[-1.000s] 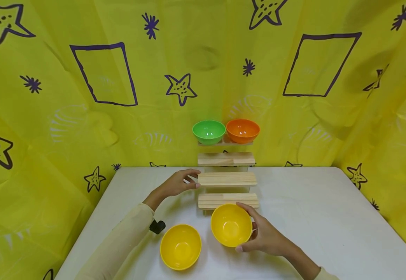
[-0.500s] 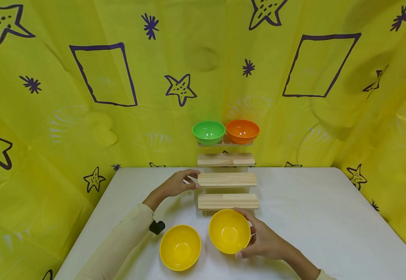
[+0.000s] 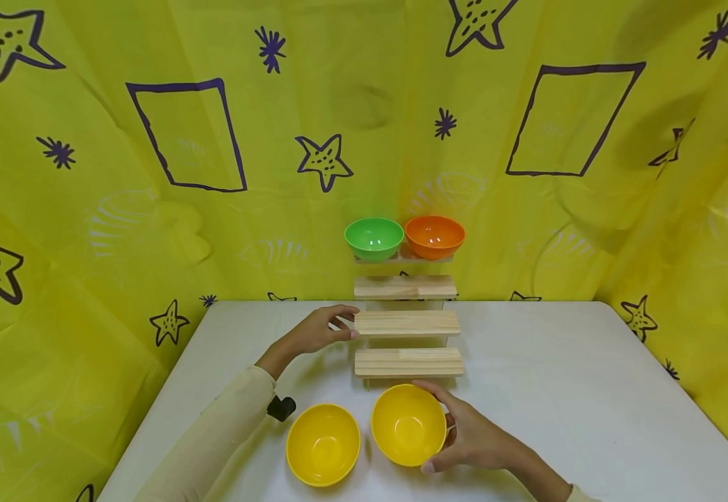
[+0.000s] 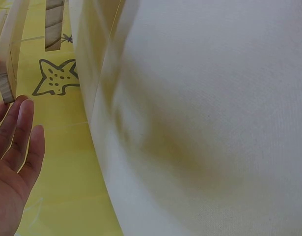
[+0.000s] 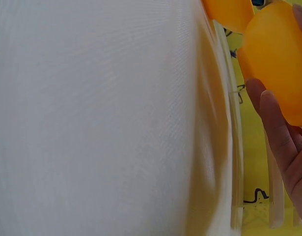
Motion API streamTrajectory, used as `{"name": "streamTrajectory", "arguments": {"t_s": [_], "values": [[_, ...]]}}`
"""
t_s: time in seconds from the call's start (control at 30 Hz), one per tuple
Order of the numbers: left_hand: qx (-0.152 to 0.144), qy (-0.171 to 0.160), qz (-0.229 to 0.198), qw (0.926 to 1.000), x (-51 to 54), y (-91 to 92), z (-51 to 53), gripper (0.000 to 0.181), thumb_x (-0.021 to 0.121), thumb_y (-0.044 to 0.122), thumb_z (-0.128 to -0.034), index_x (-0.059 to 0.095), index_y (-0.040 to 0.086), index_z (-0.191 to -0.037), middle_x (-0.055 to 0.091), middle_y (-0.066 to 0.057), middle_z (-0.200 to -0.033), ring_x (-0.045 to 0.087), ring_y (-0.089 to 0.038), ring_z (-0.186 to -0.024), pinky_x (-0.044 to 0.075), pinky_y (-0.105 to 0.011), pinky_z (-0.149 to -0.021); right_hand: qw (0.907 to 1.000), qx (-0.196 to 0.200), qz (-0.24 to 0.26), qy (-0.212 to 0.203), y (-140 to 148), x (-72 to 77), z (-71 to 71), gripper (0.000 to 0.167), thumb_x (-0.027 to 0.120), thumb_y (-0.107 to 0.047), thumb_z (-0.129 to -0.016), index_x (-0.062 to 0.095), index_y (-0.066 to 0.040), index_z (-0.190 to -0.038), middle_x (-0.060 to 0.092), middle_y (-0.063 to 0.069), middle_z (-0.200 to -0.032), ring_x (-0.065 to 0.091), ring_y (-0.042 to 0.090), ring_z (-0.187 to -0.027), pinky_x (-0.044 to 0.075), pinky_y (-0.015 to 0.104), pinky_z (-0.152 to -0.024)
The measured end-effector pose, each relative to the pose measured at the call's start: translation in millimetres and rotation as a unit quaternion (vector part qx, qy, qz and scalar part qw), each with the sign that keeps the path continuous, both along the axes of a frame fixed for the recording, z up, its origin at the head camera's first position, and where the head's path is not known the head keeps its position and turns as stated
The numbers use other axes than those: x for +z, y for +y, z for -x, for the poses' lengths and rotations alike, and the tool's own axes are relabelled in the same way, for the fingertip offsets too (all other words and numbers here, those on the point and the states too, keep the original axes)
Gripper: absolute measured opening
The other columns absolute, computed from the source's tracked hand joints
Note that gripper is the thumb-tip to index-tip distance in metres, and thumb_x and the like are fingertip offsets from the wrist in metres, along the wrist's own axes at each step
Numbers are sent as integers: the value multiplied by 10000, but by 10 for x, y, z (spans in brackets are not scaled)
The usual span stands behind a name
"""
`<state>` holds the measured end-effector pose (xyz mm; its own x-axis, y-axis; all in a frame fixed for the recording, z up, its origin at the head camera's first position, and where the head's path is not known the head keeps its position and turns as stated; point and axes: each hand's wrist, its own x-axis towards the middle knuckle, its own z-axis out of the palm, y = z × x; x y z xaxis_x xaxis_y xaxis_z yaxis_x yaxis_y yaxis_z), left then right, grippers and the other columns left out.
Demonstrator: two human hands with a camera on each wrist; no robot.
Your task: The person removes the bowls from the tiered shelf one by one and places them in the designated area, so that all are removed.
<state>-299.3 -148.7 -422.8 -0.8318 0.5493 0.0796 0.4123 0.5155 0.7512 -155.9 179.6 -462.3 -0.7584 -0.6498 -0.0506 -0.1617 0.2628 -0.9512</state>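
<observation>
My right hand (image 3: 473, 436) grips a yellow bowl (image 3: 408, 425) by its right side, thumb near the front rim and fingers toward the back. In the right wrist view the same bowl (image 5: 278, 64) shows its outer wall against the fingers. Left of it, a second yellow bowl (image 3: 323, 445) stands on the table. With thumb and fingertips, my left hand (image 3: 316, 329) holds the left end of a step on the tiered wooden stand (image 3: 406, 322). A green bowl (image 3: 374, 238) and an orange bowl (image 3: 435, 237) sit side by side on the top step.
The white-covered table (image 3: 546, 390) runs back to a yellow patterned curtain (image 3: 263, 230), which also hangs at both sides. A small black object (image 3: 281, 408) shows beside my left forearm, left of the second yellow bowl.
My right hand has brought its yellow bowl toward me and slightly left, away from the lowest step and closer to the other yellow bowl. The left hand stays on the stand.
</observation>
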Motion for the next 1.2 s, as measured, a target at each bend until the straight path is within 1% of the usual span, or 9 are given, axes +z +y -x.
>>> {"name": "streamTrajectory", "arguments": {"t_s": [0.27,0.53,0.7,0.87,1.03,1.2], "values": [[-8,24,-15,10000,-21,-5,13,508,700,245,-963,549,70,-1416,637,-165,-1307,670,-285,-1097,571,-347,-883,9988,394,292,-20,-28,-7,0,1072,872,-161,-762,180,-45,-1573,408,303,-1426,688,199,-920,613,333,-793],[-58,41,-34,10000,3,-12,-3,518,702,244,-962,545,52,-1417,631,-191,-1302,670,-308,-1099,574,-370,-888,9981,557,266,-77,-63,-29,-1,1083,875,-143,-751,181,-59,-1579,407,274,-1444,699,192,-894,614,335,-795],[-68,27,-27,10000,0,-12,5,525,699,250,-964,540,46,-1421,629,-194,-1306,670,-300,-1095,575,-360,-882,9980,611,168,-90,-84,-44,2,1085,882,-156,-748,192,-63,-1580,396,266,-1464,693,182,-881,610,321,-797],[-63,-4,-7,10000,-11,-14,12,530,700,255,-964,537,53,-1426,627,-185,-1314,667,-293,-1103,574,-354,-887,9978,624,134,-156,-103,-52,2,1086,885,-154,-744,196,-66,-1579,390,264,-1470,693,188,-895,605,308,-809],[-71,13,-5,10000,-9,-10,12,522,698,242,-965,537,50,-1423,626,-187,-1312,666,-301,-1106,573,-363,-897,9980,620,86,-95,-114,-73,2,1088,892,-168,-737,207,-67,-1575,388,250,-1478,685,184,-901,597,293,-818],[-69,5,-25,10000,-6,-7,9,520,698,241,-965,538,50,-1422,628,-190,-1310,665,-311,-1105,571,-372,-898,9978,640,135,-143,-122,-91,5,1092,893,-164,-734,203,-70,-1575,421,241,-1440,700,185,-886,600,299,-817]]}}
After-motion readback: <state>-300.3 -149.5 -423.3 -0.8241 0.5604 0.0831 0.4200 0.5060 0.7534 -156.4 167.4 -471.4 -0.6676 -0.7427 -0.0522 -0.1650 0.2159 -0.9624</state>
